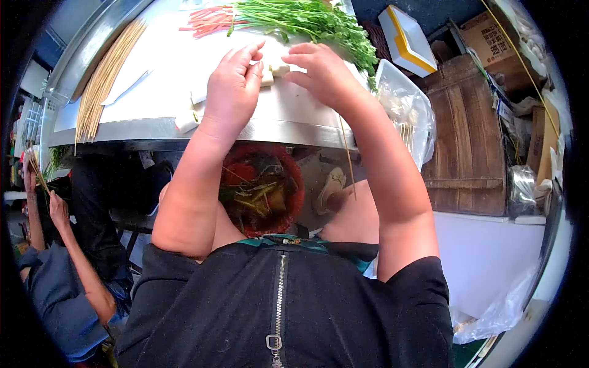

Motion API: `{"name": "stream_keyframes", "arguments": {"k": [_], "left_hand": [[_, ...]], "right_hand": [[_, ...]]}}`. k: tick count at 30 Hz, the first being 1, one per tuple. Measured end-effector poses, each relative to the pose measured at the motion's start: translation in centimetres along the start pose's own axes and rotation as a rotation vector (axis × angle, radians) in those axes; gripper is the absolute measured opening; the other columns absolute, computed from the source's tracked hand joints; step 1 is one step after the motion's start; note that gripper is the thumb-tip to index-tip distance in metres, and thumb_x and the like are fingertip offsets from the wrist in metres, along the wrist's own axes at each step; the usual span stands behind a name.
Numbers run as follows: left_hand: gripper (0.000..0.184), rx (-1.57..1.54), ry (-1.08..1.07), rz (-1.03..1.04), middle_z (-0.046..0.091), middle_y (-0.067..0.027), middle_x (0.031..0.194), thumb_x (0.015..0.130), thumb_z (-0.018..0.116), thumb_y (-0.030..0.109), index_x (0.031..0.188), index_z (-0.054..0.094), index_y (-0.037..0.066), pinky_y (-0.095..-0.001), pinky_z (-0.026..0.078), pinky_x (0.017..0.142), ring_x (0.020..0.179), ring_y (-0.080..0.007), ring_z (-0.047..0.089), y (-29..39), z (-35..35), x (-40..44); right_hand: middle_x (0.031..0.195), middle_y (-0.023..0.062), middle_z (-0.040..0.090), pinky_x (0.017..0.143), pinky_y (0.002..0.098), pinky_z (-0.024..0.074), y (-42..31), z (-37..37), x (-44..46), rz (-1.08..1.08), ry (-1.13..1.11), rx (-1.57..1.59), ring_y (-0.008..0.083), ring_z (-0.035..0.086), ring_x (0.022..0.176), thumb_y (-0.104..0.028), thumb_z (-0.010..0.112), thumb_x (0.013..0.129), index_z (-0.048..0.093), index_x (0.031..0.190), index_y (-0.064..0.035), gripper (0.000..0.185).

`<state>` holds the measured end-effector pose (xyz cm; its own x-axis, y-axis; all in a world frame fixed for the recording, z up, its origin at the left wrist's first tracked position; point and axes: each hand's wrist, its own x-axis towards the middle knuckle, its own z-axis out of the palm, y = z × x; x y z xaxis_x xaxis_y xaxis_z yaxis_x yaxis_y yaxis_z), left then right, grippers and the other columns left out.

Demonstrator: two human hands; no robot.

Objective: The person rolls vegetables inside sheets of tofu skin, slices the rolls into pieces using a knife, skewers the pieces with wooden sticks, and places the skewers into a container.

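Skewer (348, 157), far end hidden.

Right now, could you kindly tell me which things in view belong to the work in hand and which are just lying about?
Likely in the work:
pale pieces between left hand and right hand
thin sticks
leafy greens

Likely lying about:
cardboard box
yellow-edged white box
clear plastic
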<state>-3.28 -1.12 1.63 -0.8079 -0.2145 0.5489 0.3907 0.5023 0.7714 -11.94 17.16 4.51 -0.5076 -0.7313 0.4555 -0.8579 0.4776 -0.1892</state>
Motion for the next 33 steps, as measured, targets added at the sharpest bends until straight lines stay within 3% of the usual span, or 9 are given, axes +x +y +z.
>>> {"name": "stream_keyframes", "arguments": {"k": [5,9,11,12,16,20,27,29,33], "left_hand": [[0.035,0.021,0.018,0.044,0.065,-0.0075,0.101,0.093,0.060,-0.001,0.128,0.062,0.004,-0.0245,0.052,0.072,0.080,-0.0106,0.060,-0.1,-0.4,0.1],[0.036,0.036,0.018,0.066,0.065,-0.0075,0.100,0.092,0.061,-0.001,0.127,0.063,0.005,-0.0248,0.052,0.071,0.078,-0.0109,0.060,-0.2,-0.3,-0.1],[0.036,0.052,0.010,0.072,0.065,-0.0074,0.100,0.091,0.062,-0.001,0.126,0.063,0.006,-0.0251,0.051,0.071,0.077,-0.0113,0.059,-0.1,0.0,-0.1],[0.036,0.050,0.010,0.072,0.065,-0.0074,0.100,0.091,0.062,-0.001,0.126,0.063,0.006,-0.0251,0.051,0.071,0.077,-0.0113,0.059,0.2,0.0,-0.2],[0.035,0.040,-0.013,0.063,0.064,-0.0074,0.098,0.089,0.064,0.000,0.124,0.064,0.006,-0.0251,0.051,0.070,0.075,-0.0121,0.058,0.6,0.3,-0.5],[0.034,0.076,-0.023,0.097,0.064,-0.0075,0.098,0.089,0.065,0.001,0.123,0.065,0.006,-0.0254,0.051,0.069,0.074,-0.0120,0.058,0.6,0.7,-0.4],[0.035,0.100,-0.040,0.076,0.064,-0.0071,0.100,0.089,0.066,0.001,0.123,0.064,0.006,-0.0245,0.052,0.069,0.073,-0.0107,0.058,0.3,1.1,-0.4],[0.030,0.027,-0.022,0.044,0.065,-0.0145,0.101,0.086,0.065,0.004,0.116,0.066,0.005,-0.0356,0.054,0.079,0.088,-0.0289,0.066,0.5,1.1,-0.3],[0.030,0.066,-0.029,0.042,0.065,-0.0143,0.101,0.086,0.065,0.004,0.116,0.066,0.005,-0.0351,0.054,0.079,0.088,-0.0284,0.066,0.8,0.7,-0.2]], "right_hand": [[0.105,0.0094,0.070,0.089,0.0403,0.0508,1.2,1.4,1.7,-0.016,-0.106,-0.074,0.0309,0.063,0.100,-0.023,0.076,0.078,0.076,0.096,-0.0101,0.022],[0.112,0.0102,0.069,0.095,0.0382,0.0475,1.7,0.3,1.4,0.106,-0.024,-0.179,0.0301,0.060,0.108,-0.023,0.071,0.083,0.075,0.102,-0.0101,0.023],[0.113,0.0095,0.069,0.094,0.0392,0.0478,1.6,0.9,0.1,0.032,-0.148,-0.327,0.0294,0.060,0.108,-0.023,0.070,0.084,0.074,0.105,-0.0117,0.024],[0.127,0.0086,0.063,0.099,0.0410,0.0444,0.2,0.4,-0.6,0.059,-0.167,-0.392,0.0293,0.057,0.117,-0.020,0.066,0.085,0.070,0.115,-0.0144,0.031],[0.147,0.0092,0.045,0.111,0.0460,0.0307,-1.6,0.4,-2.6,-0.030,-0.174,-0.622,0.0301,0.043,0.134,-0.015,0.052,0.089,0.058,0.131,-0.0147,0.043],[0.153,0.0054,0.038,0.117,0.0447,0.0274,-2.8,0.4,-3.6,0.009,-0.197,-0.680,0.0268,0.037,0.139,-0.010,0.051,0.088,0.053,0.137,-0.0133,0.049],[0.149,0.0080,0.041,0.114,0.0454,0.0306,-2.2,1.1,-3.3,0.008,-0.170,-0.701,0.0271,0.039,0.137,-0.011,0.050,0.088,0.051,0.137,-0.0065,0.049],[0.146,0.0101,0.046,0.112,0.0447,0.0332,-1.7,1.3,-2.7,-0.010,-0.164,-0.636,0.0279,0.042,0.135,-0.012,0.050,0.088,0.054,0.135,-0.0055,0.048],[0.129,0.0093,0.061,0.105,0.0418,0.0393,-0.9,1.0,-1.6,0.019,-0.126,-0.449,0.0271,0.053,0.122,-0.012,0.055,0.085,0.062,0.124,-0.0059,0.040]]}}
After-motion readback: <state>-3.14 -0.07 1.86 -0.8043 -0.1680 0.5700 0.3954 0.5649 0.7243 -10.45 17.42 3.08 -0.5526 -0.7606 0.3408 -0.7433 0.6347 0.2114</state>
